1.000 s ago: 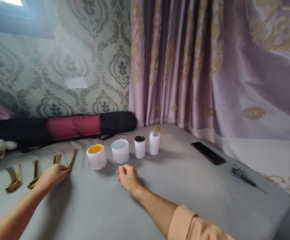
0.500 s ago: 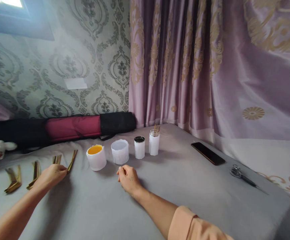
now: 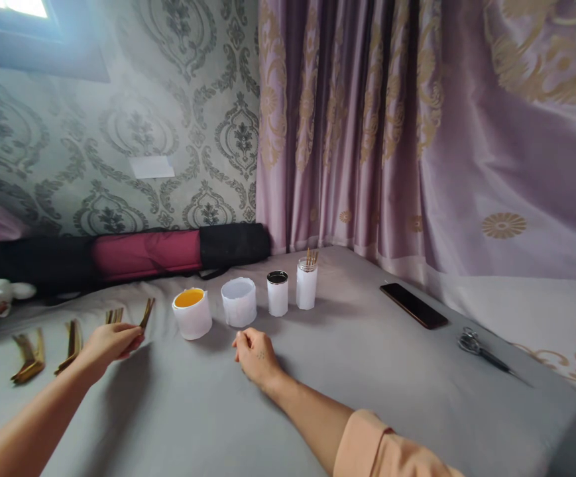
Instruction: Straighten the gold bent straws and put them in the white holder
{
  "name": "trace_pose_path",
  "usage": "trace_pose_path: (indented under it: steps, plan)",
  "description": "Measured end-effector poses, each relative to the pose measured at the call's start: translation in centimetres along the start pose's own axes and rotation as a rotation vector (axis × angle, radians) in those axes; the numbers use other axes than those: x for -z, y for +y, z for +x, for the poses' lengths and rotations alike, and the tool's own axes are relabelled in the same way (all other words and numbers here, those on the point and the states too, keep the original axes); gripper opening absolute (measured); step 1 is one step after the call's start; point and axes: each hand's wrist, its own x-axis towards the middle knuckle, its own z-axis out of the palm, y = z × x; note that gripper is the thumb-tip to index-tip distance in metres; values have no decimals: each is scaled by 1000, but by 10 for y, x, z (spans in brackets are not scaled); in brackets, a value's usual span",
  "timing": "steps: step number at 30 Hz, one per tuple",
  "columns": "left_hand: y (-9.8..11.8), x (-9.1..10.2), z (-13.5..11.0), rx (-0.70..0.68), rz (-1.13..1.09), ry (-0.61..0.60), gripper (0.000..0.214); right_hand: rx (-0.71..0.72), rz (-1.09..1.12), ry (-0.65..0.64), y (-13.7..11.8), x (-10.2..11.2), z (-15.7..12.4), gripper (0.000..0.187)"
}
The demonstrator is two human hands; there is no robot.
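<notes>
My left hand [image 3: 116, 341] is closed in a pinch at the near end of a small bundle of golden-brown strips [image 3: 147, 313]; its fingertips cover that end. Similar bundles lie to the left: one just behind the hand [image 3: 114, 315], one beside the wrist [image 3: 72, 344], and a bent one [image 3: 30, 361] farthest left. My right hand [image 3: 256, 356] rests on the grey sheet as a loose fist, with nothing visible in it. Just beyond it stand a white-wrapped tub [image 3: 238, 310] and another tub with an orange-yellow inside [image 3: 192, 321].
A dark-rimmed white can [image 3: 278, 298] and a white-wrapped jar [image 3: 306, 288] holding thin sticks stand farther right. A phone [image 3: 413, 306] and scissors beside a dark-handled pointed tool [image 3: 491, 358] lie at right. A black-and-red long bag [image 3: 148, 255] lies along the wall.
My left hand has moved slightly right, and its fingers now cover the near end of the bundle. My right hand has stayed in place.
</notes>
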Motion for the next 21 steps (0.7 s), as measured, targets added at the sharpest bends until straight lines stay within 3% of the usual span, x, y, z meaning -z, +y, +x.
trace_pose_path:
  steps: [3, 9, 21]
  plan:
    - [4, -3, -5, 194, -379, -60, 23, -6, -7, -6, 0, 0, 0, 35]
    - [14, -10, -19, 290, -789, -104, 5, -12, -13, 3, -1, 1, 0, 34]
    - [8, -26, -28, 321, -1096, -158, 17, -12, 11, 3, -1, 0, 0, 33]
